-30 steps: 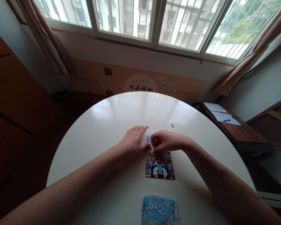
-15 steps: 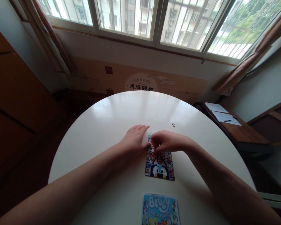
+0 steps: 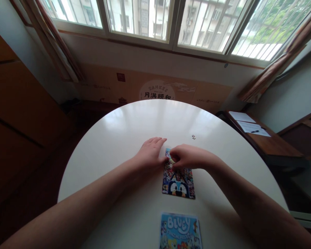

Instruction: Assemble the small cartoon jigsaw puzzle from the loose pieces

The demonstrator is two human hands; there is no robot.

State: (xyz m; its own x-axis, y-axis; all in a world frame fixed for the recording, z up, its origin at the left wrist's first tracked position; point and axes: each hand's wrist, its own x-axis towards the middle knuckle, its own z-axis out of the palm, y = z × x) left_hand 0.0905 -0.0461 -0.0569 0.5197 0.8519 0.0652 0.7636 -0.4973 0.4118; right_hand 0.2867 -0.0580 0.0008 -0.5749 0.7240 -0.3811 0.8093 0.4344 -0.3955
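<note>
A small jigsaw puzzle [image 3: 178, 186], with a blue cartoon dog's face at its near end and a crowd of small colourful figures above, lies on the white table. My left hand [image 3: 151, 152] rests flat at its upper left side, fingers stretched out and thumb touching the puzzle's edge. Over the puzzle's upper part, my right hand [image 3: 188, 156] is closed, thumb and index finger brought together low above the surface. Whatever may be between those fingertips is hidden. Part of the puzzle's upper right is covered by this hand. Beyond it lie a few loose puzzle pieces [image 3: 193, 137].
Nearer to me is a blue card [image 3: 180, 230] printed with "Bluey", cut off by the bottom of the view. The round white table [image 3: 106, 138] stands before a window. At the right, a brown wooden desk [image 3: 277, 145] holds papers [image 3: 252, 128] and a pen.
The whole view has shifted slightly. Both hands keep nearly the same places at the puzzle, with my right hand still closed over its upper part.
</note>
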